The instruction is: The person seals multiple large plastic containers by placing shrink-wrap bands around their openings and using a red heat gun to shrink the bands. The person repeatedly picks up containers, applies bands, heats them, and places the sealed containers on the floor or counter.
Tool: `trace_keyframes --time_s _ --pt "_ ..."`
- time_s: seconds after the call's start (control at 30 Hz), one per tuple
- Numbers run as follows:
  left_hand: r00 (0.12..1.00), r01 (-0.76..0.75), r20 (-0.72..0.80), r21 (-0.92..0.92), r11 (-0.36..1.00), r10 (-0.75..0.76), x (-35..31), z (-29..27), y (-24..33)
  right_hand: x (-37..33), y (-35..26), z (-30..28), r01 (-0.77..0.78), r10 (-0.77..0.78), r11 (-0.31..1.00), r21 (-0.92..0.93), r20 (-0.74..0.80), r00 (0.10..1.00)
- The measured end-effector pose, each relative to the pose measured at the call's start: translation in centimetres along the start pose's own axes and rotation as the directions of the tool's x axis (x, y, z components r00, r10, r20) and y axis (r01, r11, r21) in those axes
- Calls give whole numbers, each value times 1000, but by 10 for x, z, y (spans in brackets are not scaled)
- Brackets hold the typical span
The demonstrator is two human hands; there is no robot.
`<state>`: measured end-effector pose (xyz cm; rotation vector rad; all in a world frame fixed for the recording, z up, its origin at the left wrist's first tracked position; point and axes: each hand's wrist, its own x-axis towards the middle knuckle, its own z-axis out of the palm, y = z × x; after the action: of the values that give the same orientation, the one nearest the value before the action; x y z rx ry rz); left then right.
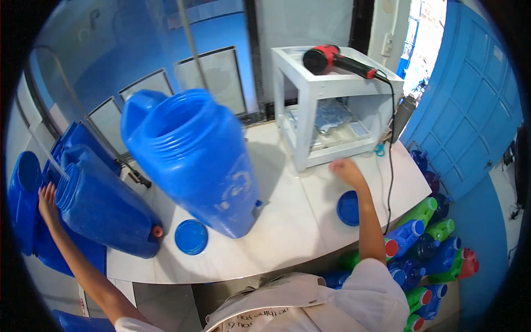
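Observation:
My left hand [48, 200] reaches far left, its fingers stretched out beside the mouth of a blue water container [105, 207]. A thin stream of water [48, 154] appears to run into that mouth. My right hand [347, 171] hovers over the table near the front of a white frame stand, fingers curled, with nothing visible in them. Below it lies a round blue lid [348, 208], partly behind my forearm. Between my hands stands a larger uncapped blue container [202, 160] with a wide threaded mouth. Another blue lid [191, 237] lies by its base.
A red and black heat gun [337, 61] rests on the white stand [301, 119], its black cord [391, 160] trailing down over the table edge. Another blue container [25, 193] is at the far left. Several coloured jugs [406, 235] crowd the floor at right, near a blue door [470, 99].

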<state>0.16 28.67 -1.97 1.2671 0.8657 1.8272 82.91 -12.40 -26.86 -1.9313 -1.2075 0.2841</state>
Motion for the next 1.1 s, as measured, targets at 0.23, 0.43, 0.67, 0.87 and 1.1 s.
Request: trace_keyframes --time_s 0.23,0.43,0.67,0.87,1.1 --pt "976 -123 -139 275 954 166 -270 86 50 121 101 -59 -230 -141 804 -548 -552 822" --pt "994 107 -42 455 884 -99 -410 202 47 163 134 -61 -359 138 617 -701 -353 925" --pt "778 278 456 368 888 -432 -456 299 -2 160 168 -87 -229 32 731 -643 -302 953" --pt "652 369 591 300 880 -475 -488 320 -20 179 185 -80 -245 61 764 -597 -311 948" --pt "921 2 375 273 962 -109 -507 311 -29 177 189 -85 -167 34 807 -566 -238 971"
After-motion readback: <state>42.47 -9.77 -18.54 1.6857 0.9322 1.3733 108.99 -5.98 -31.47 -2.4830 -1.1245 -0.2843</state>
